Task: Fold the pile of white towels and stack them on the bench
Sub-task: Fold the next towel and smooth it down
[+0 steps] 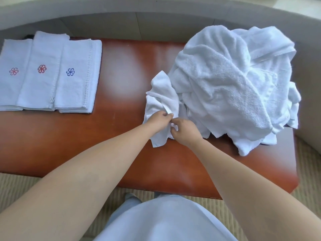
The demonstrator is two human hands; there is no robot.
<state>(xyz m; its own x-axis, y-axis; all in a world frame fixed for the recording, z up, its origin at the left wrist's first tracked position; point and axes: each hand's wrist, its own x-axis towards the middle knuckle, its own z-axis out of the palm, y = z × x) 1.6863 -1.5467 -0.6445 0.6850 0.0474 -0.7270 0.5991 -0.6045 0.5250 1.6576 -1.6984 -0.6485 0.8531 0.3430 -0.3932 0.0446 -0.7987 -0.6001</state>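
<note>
Reddish-brown and glossy, the long padded counter (121, 94) spans the view, standing on a beige woven floor covering (309, 171) with a pale curved upholstered wall (156, 20) behind it. On the counter's right end sits the big loose pile of white terry towels (231, 87), crumpled and heaped, some edges hanging toward the counter's near right corner. On the left end lie three stacks of folded white towels (46, 73), set side by side and touching, the middle one reaching a little further back; the left and middle top towels carry a red embroidered pinwheel emblem (42, 69), the right one a blue pinwheel emblem (70, 72). Between the stacks and the pile, just beside the pile's left edge, a small crumpled white towel (162, 100) lies bunched on the counter, its lower corner spread flat toward the near edge. Both bare forearms reach in from below. The left hand (160, 119) pinches a fold of this small towel between thumb and curled fingers, and the right hand (184, 130), close against it, has its grip clenched on the same cloth just below.
</note>
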